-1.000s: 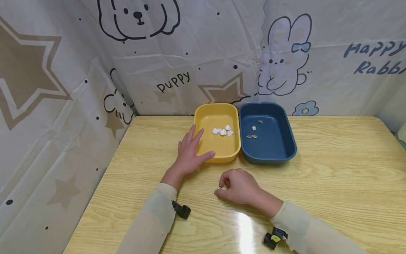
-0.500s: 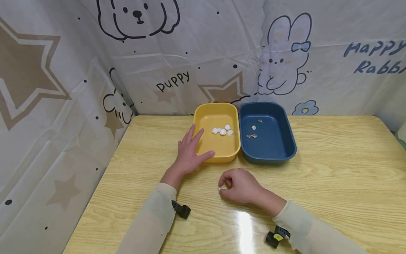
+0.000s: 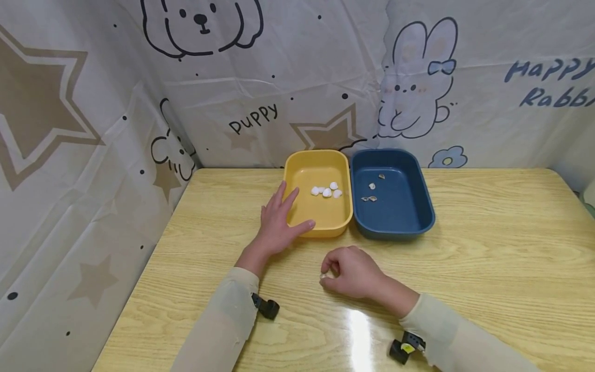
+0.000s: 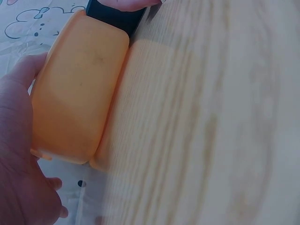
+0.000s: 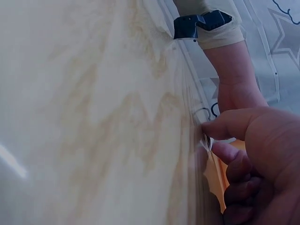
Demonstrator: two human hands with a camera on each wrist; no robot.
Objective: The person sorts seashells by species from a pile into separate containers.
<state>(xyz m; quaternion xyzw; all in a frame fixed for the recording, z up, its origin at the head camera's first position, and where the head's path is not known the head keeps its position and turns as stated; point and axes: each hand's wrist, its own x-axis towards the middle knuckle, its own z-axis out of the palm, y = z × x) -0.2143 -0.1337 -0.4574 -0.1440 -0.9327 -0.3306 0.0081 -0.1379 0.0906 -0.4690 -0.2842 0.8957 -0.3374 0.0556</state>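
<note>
My left hand (image 3: 276, 222) lies against the left side of the yellow bin (image 3: 316, 216), fingers spread and thumb over the near rim. On the table in front of the bins, my right hand (image 3: 352, 272) pinches a small pale shell (image 3: 324, 276) between thumb and forefinger. The right wrist view shows only an edge of that shell (image 5: 207, 142); the fingertips cover much of it. Several white shells (image 3: 327, 193) lie in a cluster inside the yellow bin. Beside it, the dark blue bin (image 3: 402, 217) holds several small brownish shells (image 3: 373, 199).
The two bins stand side by side at the back of the wood-grain table (image 3: 492, 248). Behind them hangs a printed cloth (image 3: 316, 62), which also covers the left side. A black wrist camera (image 3: 267, 307) sits on the left sleeve, another (image 3: 404, 349) on the right.
My right hand has shifted slightly to the right, keeping the shell pinched at its fingertips. The left hand and both bins have stayed in place.
</note>
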